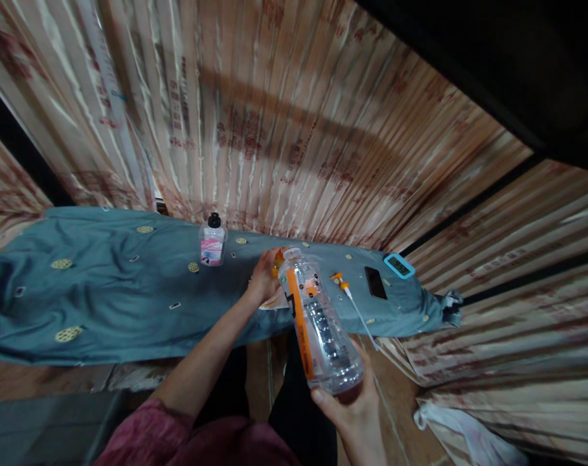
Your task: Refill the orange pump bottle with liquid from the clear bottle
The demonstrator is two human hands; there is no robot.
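My right hand grips a large clear plastic bottle with an orange label near its base. The bottle is tilted, its uncapped-looking mouth up and away, close to my left hand. My left hand is closed around an amber-orange item, mostly hidden by fingers and bottle, so its kind is unclear. A white and orange piece shows just below that hand. To the right, an orange pump dispenser head with a long white tube lies on the cloth.
A blue-green patterned cloth covers the narrow table. On it stand a clear bottle with black cap and pink label, a dark phone and a blue-framed digital timer. Behind hangs pleated plastic sheeting. A white bag lies at lower right.
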